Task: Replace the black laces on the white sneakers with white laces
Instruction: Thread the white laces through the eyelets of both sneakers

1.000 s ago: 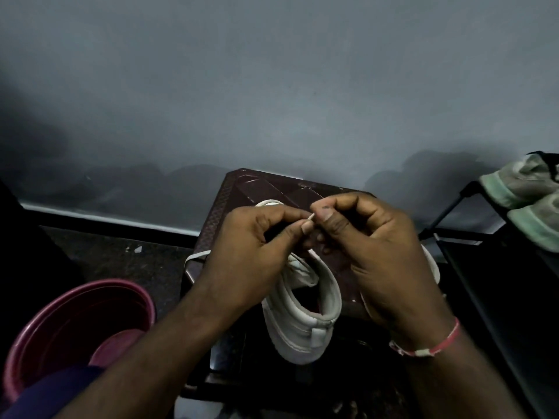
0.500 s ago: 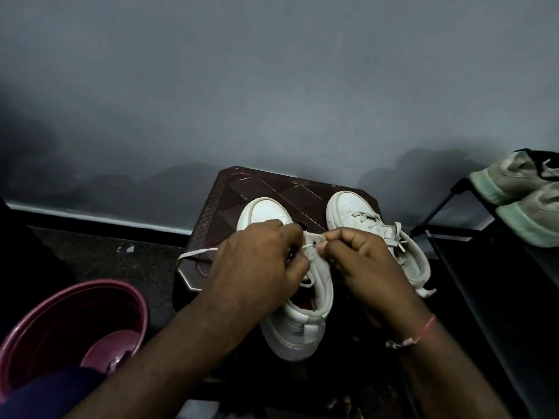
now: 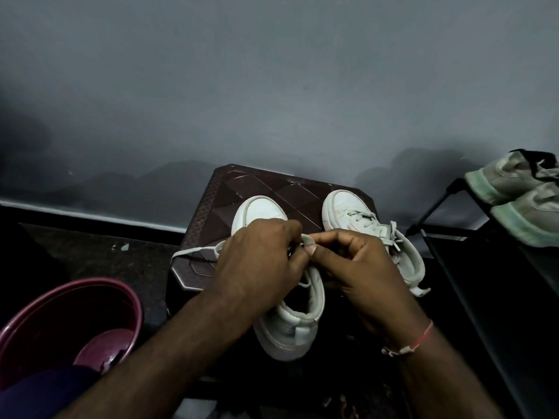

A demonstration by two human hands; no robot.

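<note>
Two white sneakers stand on a dark brown stool (image 3: 251, 189). Over the tongue of the left sneaker (image 3: 287, 331) both my hands meet. My left hand (image 3: 260, 267) has its fingers curled over the eyelets, hiding them. My right hand (image 3: 354, 264) pinches a white lace (image 3: 306, 238) between thumb and forefinger, right against my left fingertips. A loose end of the white lace (image 3: 193, 252) trails left across the stool. The right sneaker (image 3: 360, 219) sits beside my right hand, laced in white.
A maroon bucket (image 3: 36, 316) with a small mug inside stands on the floor at lower left. At right, a black rack (image 3: 472, 243) carries another pale pair of shoes (image 3: 520, 189). A grey wall rises just behind the stool.
My hands have come down from above the shoe to its tongue, uncovering both toe caps and the right sneaker. They stay together on the lace.
</note>
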